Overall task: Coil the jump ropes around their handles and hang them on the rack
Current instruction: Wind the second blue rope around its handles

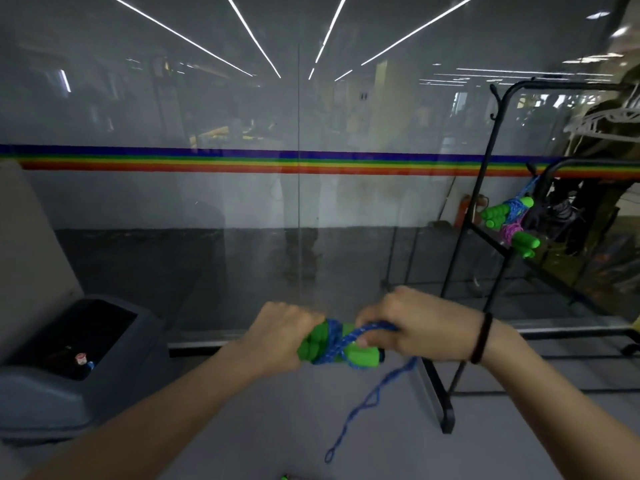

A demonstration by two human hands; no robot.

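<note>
Two green handles (362,355) lay side by side between the hands, blue rope (331,341) crossed around their middle, its loose tail dangling below. The left hand (284,336) gripped the handles' end; the right hand (415,327) pinched a rope strand. Two coiled ropes, a blue bundle (514,206) and a pink bundle (512,232), hung on one black rack (485,188).
</note>
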